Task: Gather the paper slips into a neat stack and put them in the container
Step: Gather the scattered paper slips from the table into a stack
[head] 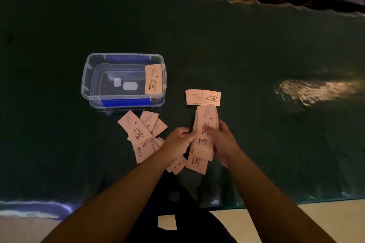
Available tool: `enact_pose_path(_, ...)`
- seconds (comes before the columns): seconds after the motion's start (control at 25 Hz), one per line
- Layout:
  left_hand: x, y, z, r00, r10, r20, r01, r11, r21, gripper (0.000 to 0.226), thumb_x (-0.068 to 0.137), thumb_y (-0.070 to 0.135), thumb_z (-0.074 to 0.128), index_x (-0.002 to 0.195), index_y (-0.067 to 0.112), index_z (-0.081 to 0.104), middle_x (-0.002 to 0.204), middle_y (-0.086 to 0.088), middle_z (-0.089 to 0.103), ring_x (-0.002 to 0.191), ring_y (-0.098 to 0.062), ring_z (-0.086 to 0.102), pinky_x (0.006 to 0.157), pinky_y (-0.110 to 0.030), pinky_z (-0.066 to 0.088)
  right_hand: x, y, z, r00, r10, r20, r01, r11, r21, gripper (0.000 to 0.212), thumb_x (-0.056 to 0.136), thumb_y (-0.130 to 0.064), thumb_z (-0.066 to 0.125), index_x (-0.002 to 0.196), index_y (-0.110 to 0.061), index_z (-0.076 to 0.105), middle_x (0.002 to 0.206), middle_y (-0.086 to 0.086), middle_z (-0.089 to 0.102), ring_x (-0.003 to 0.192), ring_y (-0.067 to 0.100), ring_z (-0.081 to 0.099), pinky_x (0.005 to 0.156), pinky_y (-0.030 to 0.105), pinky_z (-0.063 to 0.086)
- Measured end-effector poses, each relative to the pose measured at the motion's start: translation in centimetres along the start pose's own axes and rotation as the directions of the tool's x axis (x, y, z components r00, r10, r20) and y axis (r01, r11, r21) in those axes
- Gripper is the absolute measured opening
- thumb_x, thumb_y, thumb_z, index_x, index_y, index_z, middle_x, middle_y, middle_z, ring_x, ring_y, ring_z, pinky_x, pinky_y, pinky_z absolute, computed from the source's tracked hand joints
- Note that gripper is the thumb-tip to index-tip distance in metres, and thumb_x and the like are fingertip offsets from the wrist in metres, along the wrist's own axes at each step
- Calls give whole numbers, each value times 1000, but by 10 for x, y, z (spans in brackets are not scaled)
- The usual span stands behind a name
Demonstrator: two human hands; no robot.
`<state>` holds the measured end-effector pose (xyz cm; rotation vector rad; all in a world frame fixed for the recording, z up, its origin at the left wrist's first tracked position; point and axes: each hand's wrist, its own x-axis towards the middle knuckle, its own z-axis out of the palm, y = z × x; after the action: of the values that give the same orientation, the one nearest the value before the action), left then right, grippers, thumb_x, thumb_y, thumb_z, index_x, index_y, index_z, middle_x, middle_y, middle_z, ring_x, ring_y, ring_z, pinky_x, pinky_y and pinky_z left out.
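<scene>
— What do we see on the dark tabletop (256, 49)?

— Both hands meet near its front edge: our left hand (178, 140) and right hand (222, 140) each hold a grip clenched on a stack of pink paper slips (206, 124). More loose slips (142, 132) lie fanned just left of the hands.

— And the container (123, 80)?

— It sits open, further back and left, one slip (154, 79) leaning inside its right wall. A small pile of slips (203, 97) lies just beyond the held stack.
</scene>
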<state>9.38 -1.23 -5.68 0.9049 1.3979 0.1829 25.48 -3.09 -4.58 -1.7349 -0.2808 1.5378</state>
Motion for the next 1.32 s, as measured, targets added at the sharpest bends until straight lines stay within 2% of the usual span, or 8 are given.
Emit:
enact_pose_path(0.2,-15,2,-24,992,-115,55,121,985,-123,67,71,85,57,119,39,64,94,3,82,91,-22,75,69,-37,50,-13,13,46,990,5,144,-25,990,140,53,96,-9,70,142,-28,53,121,6,77,102,28,79,82,51,66)
enact_pose_path(0.52,-31,-49,-111,1000,-22,-20,11,890,-455,34,95,42,69,126,28,68,105,-5,83,96,-25,81,86,-46,63,-33,44,131,961,99,258,-79,993,-86,42,97,-17,64,135,-35,61,112,3,80,95,25,81,82,52,66)
enact_pose_path(0.64,-35,-66,-132,997,-55,-47,25,867,-498,37,94,38,72,127,22,67,107,-11,83,100,-30,79,95,-53,60,-41,54,160,952,119,283,-90,989,-115,31,101,-17,59,120,-41,65,99,-1,84,82,21,82,63,42,67)
enact_pose_path(0.76,-39,-81,-150,992,-106,-66,53,837,-545,40,94,39,72,127,15,68,105,-14,82,96,-31,80,83,-48,64,-41,60,186,955,169,242,-109,964,-241,23,102,-24,57,120,-35,67,105,5,82,93,27,81,80,51,67)
enact_pose_path(0.96,-45,-98,-180,975,-197,-103,84,755,-650,40,94,40,71,122,12,70,94,-13,84,78,-27,82,61,-38,64,-15,50,197,952,-130,277,292,651,-701,26,99,-48,55,115,-32,68,124,2,73,93,11,72,70,26,57)
enact_pose_path(1.08,-47,-98,-190,962,-225,-154,67,743,-665,38,96,36,70,128,16,65,102,-13,82,85,-29,82,68,-44,65,12,44,197,936,-346,63,177,308,-935,81,79,-67,69,146,-27,49,153,6,47,137,27,47,100,48,50)
enact_pose_path(1.2,-45,-91,-193,955,-221,-197,39,753,-657,37,98,31,68,132,20,60,113,-13,78,97,-31,78,84,-52,64,21,39,203,972,-221,-75,-18,247,-969,129,59,-81,78,161,-21,27,167,10,28,153,34,27,111,55,42)
enact_pose_path(1.32,-40,-79,-192,952,-217,-217,40,788,-614,33,99,31,67,129,20,60,113,-11,77,98,-30,77,87,-53,63,27,39,202,973,-224,-53,17,299,-954,122,60,-71,86,158,-23,32,162,8,34,150,33,30,107,54,46)
